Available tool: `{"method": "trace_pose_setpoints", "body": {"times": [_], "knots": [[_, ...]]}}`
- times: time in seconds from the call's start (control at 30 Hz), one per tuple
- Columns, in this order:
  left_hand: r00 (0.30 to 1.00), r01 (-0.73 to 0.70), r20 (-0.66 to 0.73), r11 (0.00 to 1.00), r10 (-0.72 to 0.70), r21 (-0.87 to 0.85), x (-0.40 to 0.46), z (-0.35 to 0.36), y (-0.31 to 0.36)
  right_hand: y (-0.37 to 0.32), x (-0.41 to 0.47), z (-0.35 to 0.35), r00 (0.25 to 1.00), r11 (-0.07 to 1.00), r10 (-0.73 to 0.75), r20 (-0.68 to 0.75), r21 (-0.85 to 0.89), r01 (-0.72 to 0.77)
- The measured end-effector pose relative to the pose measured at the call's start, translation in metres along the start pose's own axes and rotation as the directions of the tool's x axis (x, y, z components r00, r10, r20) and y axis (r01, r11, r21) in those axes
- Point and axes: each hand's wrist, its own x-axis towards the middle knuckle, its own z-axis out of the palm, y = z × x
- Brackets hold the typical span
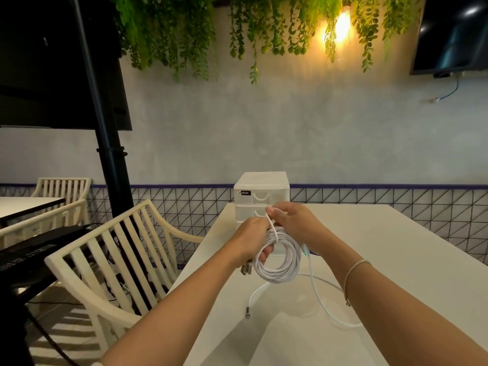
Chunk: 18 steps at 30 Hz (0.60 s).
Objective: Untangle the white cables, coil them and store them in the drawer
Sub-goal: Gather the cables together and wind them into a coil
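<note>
Both hands meet above the near-left part of a white table (pixel 369 233), working on a coil of white cable (pixel 282 256). The left hand (pixel 254 240) grips the coil's upper left side, fingers curled through the loops, with metal USB plugs (pixel 247 269) sticking out below the palm. The right hand (pixel 290 220) pinches a single strand (pixel 271 223) of the same cable between thumb and fingertips — the strand runs from there down across the top of the coil. A thin bracelet (pixel 353 270) sits on the right forearm. A second white cable (pixel 314 289) lies loose on the tabletop under the hands, curving toward the near right, and one metal-tipped end (pixel 248 311) rests near the table's left edge. Behind the hands, at the far-left corner of the table, stands a small translucent drawer unit (pixel 261 192) with a black label — its visible drawers are pushed in. A cream slatted chair (pixel 111 254) stands left of the table, and green plants (pixel 237 30) hang from above against the grey wall.
</note>
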Motion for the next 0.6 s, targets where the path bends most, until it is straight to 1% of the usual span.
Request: {"method": "trace_pose_setpoints", "body": {"times": [0.07, 0.13, 0.23, 0.3, 0.37, 0.43, 0.47, 0.5, 0.53, 0.57, 0.6], "knots": [[1.000, -0.001, -0.003, 0.999, 0.001, 0.032, -0.001, 0.000, 0.001, 0.001, -0.002, 0.001, 0.994, 0.991, 0.094, 0.058, 0.088, -0.099], [1.000, 0.007, -0.012, 0.999, -0.007, 0.047, -0.002, 0.001, 0.001, 0.000, -0.004, 0.002, 0.982, 0.969, 0.156, 0.103, 0.175, -0.172], [1.000, -0.001, -0.021, 0.997, 0.002, 0.074, -0.004, 0.006, 0.004, -0.001, -0.005, 0.001, 0.972, 0.939, 0.220, 0.078, 0.251, -0.233], [0.999, -0.031, 0.019, 0.992, 0.029, 0.124, -0.008, 0.008, 0.009, 0.004, -0.003, 0.002, 0.967, 0.938, 0.248, 0.051, 0.238, -0.253], [0.994, -0.059, 0.101, 0.984, 0.042, 0.170, -0.011, 0.008, 0.013, 0.010, -0.002, 0.003, 0.963, 0.934, 0.267, 0.024, 0.242, -0.265], [0.990, -0.041, 0.142, 0.976, 0.010, 0.214, -0.012, 0.008, 0.014, 0.015, 0.000, 0.005, 0.964, 0.927, 0.266, 0.018, 0.271, -0.260], [0.991, -0.029, 0.132, 0.966, -0.005, 0.258, -0.013, 0.009, 0.012, 0.016, -0.001, 0.005, 0.971, 0.953, 0.238, 0.008, 0.190, -0.235], [0.995, -0.022, 0.103, 0.955, -0.010, 0.297, -0.013, 0.011, 0.009, 0.018, 0.001, 0.003, 0.983, 0.983, 0.181, 0.018, -0.038, -0.180], [0.998, -0.015, 0.059, 0.946, -0.004, 0.325, -0.014, 0.013, 0.007, 0.017, 0.002, 0.002, 0.991, 0.955, 0.133, 0.002, -0.269, -0.127], [1.000, -0.013, 0.012, 0.938, 0.009, 0.345, -0.016, 0.015, 0.006, 0.017, 0.004, 0.001, 0.998, 0.852, 0.052, 0.024, -0.523, -0.031], [0.999, -0.010, -0.028, 0.932, 0.022, 0.361, -0.017, 0.017, 0.005, 0.014, 0.002, -0.001, 0.997, 0.790, 0.044, 0.057, -0.613, 0.000]]}}
